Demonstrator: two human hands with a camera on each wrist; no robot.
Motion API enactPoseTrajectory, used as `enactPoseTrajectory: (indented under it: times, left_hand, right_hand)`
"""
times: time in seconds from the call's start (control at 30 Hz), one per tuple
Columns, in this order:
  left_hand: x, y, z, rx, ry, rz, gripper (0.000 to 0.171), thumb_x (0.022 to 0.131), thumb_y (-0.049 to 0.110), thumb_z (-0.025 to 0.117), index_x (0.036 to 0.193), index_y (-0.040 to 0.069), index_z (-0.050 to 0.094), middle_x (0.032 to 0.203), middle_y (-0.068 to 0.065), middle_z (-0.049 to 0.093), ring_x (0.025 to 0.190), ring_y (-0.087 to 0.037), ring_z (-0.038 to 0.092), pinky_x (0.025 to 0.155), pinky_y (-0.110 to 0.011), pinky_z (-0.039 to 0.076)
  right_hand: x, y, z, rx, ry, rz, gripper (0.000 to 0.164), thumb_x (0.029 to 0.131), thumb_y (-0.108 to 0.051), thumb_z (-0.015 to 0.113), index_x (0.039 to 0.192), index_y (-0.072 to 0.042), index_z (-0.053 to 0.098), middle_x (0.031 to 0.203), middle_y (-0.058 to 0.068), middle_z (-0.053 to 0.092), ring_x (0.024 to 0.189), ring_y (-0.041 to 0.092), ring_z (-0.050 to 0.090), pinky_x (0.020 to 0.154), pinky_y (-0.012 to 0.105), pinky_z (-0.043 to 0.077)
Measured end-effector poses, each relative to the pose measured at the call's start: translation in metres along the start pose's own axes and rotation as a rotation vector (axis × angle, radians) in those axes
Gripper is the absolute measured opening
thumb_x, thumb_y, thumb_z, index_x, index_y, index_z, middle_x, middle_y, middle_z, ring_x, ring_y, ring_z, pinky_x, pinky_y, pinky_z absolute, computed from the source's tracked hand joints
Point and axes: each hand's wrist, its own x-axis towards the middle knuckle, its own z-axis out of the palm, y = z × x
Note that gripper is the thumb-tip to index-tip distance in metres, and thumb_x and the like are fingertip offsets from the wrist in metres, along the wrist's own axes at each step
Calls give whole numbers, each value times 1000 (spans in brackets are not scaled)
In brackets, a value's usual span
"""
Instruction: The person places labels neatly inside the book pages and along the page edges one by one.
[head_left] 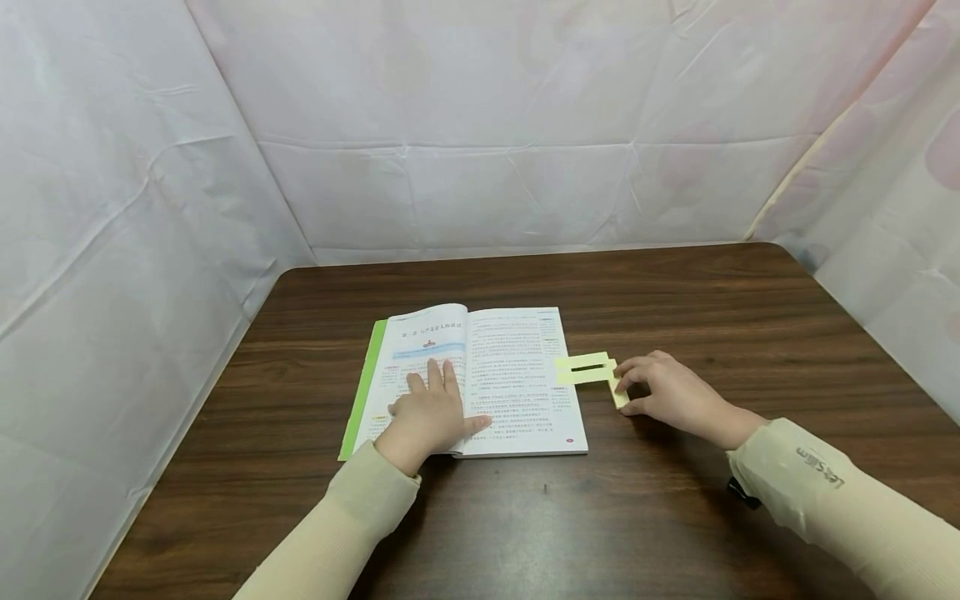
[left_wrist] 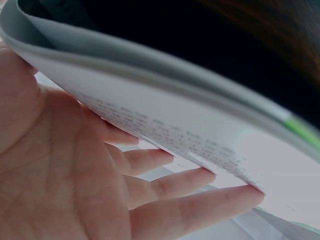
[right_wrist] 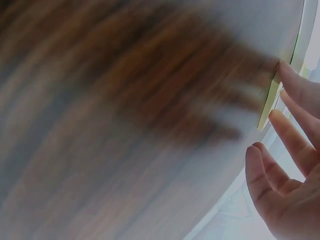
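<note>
An open book (head_left: 517,400) lies on the table, its printed pages showing and a green cover edge along the left. My left hand (head_left: 431,412) rests on it with fingers spread, over the left page and the central fold; the left wrist view shows the fingertips against the page (left_wrist: 165,125). To the book's right, my right hand (head_left: 667,396) pinches a small pale yellow sticky-note pad (head_left: 618,392) between thumb and fingers. A pale yellow paper slip (head_left: 588,377) with a narrow dark slot spans from the right page's edge to the pad. In the right wrist view the pad (right_wrist: 270,102) appears edge-on at the fingertips.
The dark wood-grain table (head_left: 675,300) extends around the book on all sides. White curtain-like sheets (head_left: 480,192) hang behind the table and at both sides. A black band (head_left: 744,493) shows under the right sleeve.
</note>
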Motion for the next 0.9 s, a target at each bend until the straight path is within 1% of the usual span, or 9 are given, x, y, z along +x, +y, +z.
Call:
enactPoseTrajectory:
  times: [0.23, 0.33, 0.43, 0.47, 0.53, 0.8, 0.9]
  left_hand:
    - [-1, 0, 0, -2, -5, -2, 105, 90, 70, 50, 156, -4, 18, 161, -27, 20, 141, -54, 29, 87, -72, 46]
    - [-1, 0, -1, -6, -11, -6, 105, 90, 71, 51, 156, -3, 17, 162, -26, 20, 141, -53, 28, 88, -72, 45]
    - [0, 0, -1, -4, -18, -10, 106, 89, 71, 51, 157, -2, 16, 162, -25, 18, 142, -53, 28, 89, -72, 45]
    - [0, 0, -2, -5, -19, -11, 106, 89, 71, 51, 157, -2, 16, 163, -25, 18, 142, -53, 27, 89, -72, 45]
    - [0, 0, -1, -4, -22, -13, 106, 89, 72, 50, 157, -2, 15, 163, -25, 17, 142, -53, 27, 89, -72, 45]
    - [0, -1, -1, -5, -16, -14, 107, 89, 72, 50, 157, -2, 15, 163, -25, 17, 142, -53, 27, 89, -72, 45]
    - [1, 0, -1, -4, -18, -15, 106, 89, 72, 50, 157, -2, 15, 163, -25, 17, 142, -53, 27, 89, -72, 45]
  right_hand:
    - [-2, 1, -2, 5, -7, 1, 15, 77, -18, 83, 89, -15, 76, 122, 13, 69, 112, 36, 59, 94, 53, 46]
    - [-3, 1, -2, 13, -10, -3, 15, 76, -16, 83, 89, -14, 76, 122, 14, 69, 112, 37, 59, 102, 56, 41]
    - [-4, 1, -3, 25, -10, -3, 15, 76, -14, 83, 89, -12, 76, 122, 14, 69, 112, 38, 59, 109, 61, 33]
    - [-5, 1, -3, 27, -11, -2, 15, 76, -14, 83, 89, -12, 76, 122, 14, 69, 112, 39, 59, 110, 62, 30]
    - [-5, 0, -3, 32, -14, 4, 15, 77, -14, 83, 90, -12, 76, 122, 15, 68, 112, 39, 59, 110, 63, 29]
    - [-6, 0, -3, 46, -19, 11, 14, 79, -14, 81, 92, -11, 77, 124, 15, 68, 114, 40, 58, 109, 62, 31]
    - [-7, 0, -3, 44, -25, 10, 13, 80, -15, 80, 92, -11, 77, 123, 15, 68, 114, 40, 58, 104, 59, 38]
